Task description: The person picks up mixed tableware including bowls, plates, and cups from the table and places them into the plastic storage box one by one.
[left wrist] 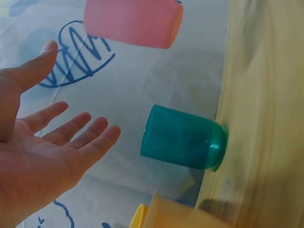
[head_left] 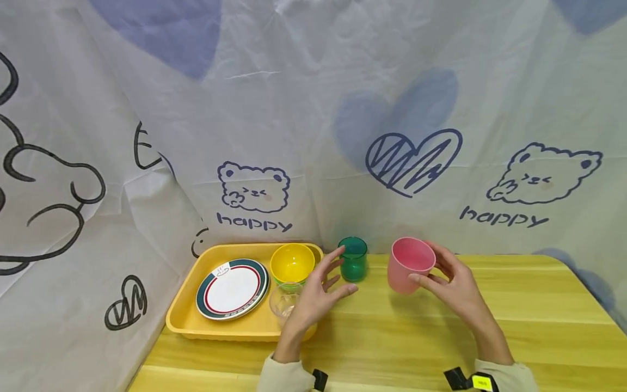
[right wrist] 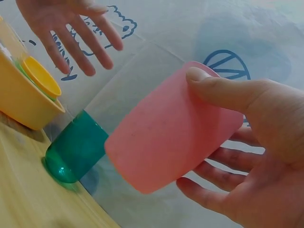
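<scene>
A pink cup (head_left: pixel 404 275) is held above the table by my right hand (head_left: pixel 453 280), thumb on the near side of the rim and fingers around the far side. In the right wrist view the same pink cup (right wrist: pixel 171 133) tilts a little. A see-through green cup (head_left: pixel 354 260) stands upright on the table against the back cloth. My left hand (head_left: pixel 318 288) hovers just left of that green cup, fingers spread and holding nothing. In the left wrist view its palm faces the green cup (left wrist: pixel 183 137), with a gap between.
A yellow tray (head_left: pixel 183 318) at the left holds stacked plates (head_left: pixel 230 291) with dark green rims, a yellow bowl (head_left: pixel 292 263) on a green one, and a clear cup (head_left: pixel 280 302) partly behind my left hand. A printed cloth (head_left: pixel 318 125) hangs behind the wooden table (head_left: pixel 539 305).
</scene>
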A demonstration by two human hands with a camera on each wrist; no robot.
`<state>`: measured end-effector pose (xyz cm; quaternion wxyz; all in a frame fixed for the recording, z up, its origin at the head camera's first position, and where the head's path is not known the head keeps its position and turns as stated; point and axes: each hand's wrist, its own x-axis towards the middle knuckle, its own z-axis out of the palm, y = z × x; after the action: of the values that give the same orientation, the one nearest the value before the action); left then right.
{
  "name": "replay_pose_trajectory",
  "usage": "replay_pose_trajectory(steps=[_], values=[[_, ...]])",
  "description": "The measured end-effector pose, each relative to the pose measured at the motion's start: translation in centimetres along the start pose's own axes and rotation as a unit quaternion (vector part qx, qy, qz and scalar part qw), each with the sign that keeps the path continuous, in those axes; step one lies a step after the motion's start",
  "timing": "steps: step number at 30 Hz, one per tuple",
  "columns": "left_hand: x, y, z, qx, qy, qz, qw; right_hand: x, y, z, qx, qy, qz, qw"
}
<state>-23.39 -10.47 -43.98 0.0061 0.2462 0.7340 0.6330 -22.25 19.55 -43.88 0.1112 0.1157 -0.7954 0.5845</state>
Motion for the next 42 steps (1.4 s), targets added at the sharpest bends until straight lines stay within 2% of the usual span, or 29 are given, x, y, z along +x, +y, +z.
replay_pose_trajectory(steps=[4, 9, 18, 28, 35, 42], values=[[0.1, 0.0, 0.8, 0.002, -0.009, -0.006, 0.9999, 0.0, -0.2, 0.2, -0.001, -0.027, 0.01, 0.9996], [0.4, -0.5, 1.9, 0.008, -0.031, 0.002, 0.9995, -0.2, -0.5, 0.4, 0.01, -0.065, 0.015, 0.9977], [0.9, -0.8, 3.3, -0.005, -0.055, -0.005, 0.9985, 0.0, -1.0, 0.7, 0.041, -0.109, 0.012, 0.9932], [0.7, -0.7, 3.9, -0.025, -0.066, -0.028, 0.9971, -0.3, -1.3, 1.6, 0.065, -0.157, 0.002, 0.9855], [0.7, -0.7, 4.0, -0.035, -0.065, -0.022, 0.997, -0.4, -1.5, 2.1, 0.085, -0.166, 0.003, 0.9825], [0.6, -0.7, 3.8, -0.04, -0.066, -0.023, 0.9968, -0.5, -1.6, 2.3, 0.074, -0.167, 0.008, 0.9831]])
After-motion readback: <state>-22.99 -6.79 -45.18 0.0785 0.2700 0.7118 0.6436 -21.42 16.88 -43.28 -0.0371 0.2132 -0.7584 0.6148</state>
